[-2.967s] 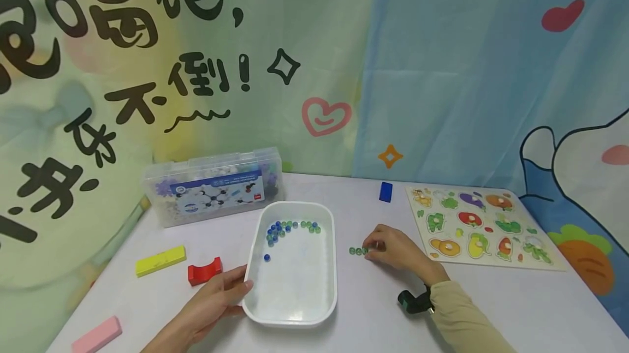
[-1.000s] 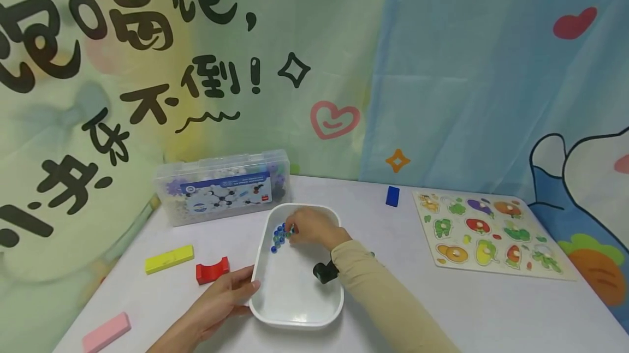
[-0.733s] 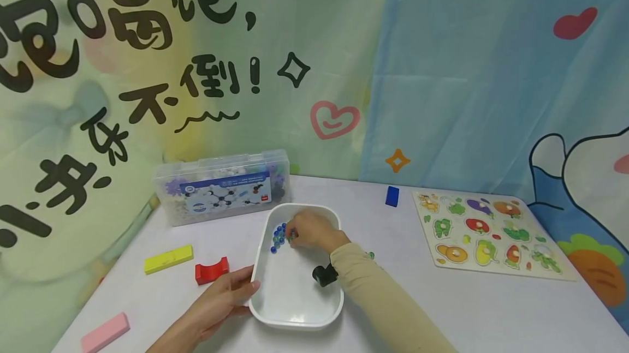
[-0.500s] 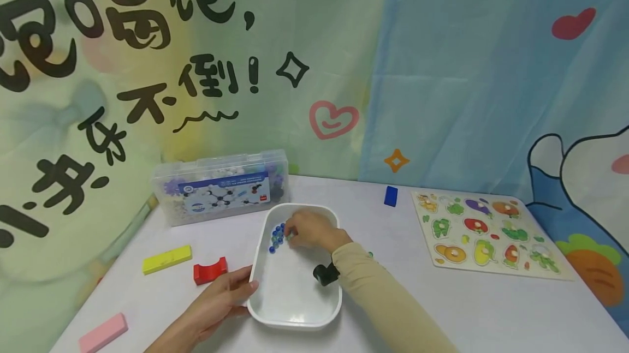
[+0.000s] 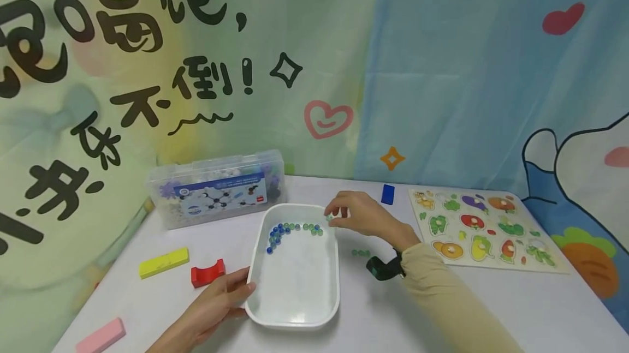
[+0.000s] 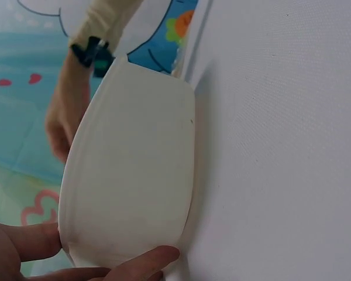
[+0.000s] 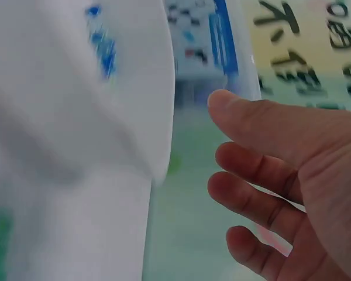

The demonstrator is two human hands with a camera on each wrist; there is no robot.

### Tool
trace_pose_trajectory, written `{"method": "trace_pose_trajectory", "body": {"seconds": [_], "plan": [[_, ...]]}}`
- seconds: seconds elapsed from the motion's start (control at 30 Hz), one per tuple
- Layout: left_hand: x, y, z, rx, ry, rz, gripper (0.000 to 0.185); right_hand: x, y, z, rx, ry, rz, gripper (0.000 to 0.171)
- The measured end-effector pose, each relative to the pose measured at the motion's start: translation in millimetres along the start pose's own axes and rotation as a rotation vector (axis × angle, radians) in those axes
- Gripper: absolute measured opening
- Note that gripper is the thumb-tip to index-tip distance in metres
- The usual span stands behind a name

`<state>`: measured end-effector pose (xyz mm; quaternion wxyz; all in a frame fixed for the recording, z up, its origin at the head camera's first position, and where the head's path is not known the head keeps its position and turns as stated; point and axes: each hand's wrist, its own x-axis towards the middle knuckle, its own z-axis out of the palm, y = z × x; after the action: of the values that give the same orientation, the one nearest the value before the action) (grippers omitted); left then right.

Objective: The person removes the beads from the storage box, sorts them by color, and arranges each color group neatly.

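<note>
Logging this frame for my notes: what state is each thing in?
white tray: upright, marbles clustered at far end
left hand: grips tray's near-left corner
right hand: empty, fingers loose, beside tray's far-right rim
green marbles: loose on table
clear plastic box: lid closed

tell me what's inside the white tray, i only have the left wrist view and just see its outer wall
observer: blue and green marbles lie in a curved row near the far end of the white tray.
operator: any left outside it
observer: yes, a few green marbles sit on the table just right of the tray.
operator: i see the right hand past the tray, is it gripping anything
observer: no, the right wrist view shows the right hand with its fingers loosely spread and curled round nothing, over the tray's far right corner.
</note>
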<state>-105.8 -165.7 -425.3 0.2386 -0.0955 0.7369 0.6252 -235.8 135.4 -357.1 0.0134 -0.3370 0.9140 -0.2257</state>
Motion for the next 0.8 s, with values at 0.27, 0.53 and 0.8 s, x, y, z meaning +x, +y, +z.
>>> {"method": "trace_pose_trajectory", "body": {"seconds": [0.27, 0.53, 0.8], "plan": [[-0.3, 1.0, 1.2, 0.016, 0.007, -0.01, 0.074, -61.4, 60.5, 2.0, 0.021, 0.016, 0.143, 0.017], [0.2, 2.2, 1.9, 0.032, 0.033, -0.022, 0.073, -84.1, 89.7, 37.5, 0.029, 0.003, 0.2, 0.014], [0.6, -0.9, 0.7, -0.002, -0.02, 0.013, 0.074, -88.0, 87.6, 48.0, 0.056, 0.041, 0.242, 0.015]]}}
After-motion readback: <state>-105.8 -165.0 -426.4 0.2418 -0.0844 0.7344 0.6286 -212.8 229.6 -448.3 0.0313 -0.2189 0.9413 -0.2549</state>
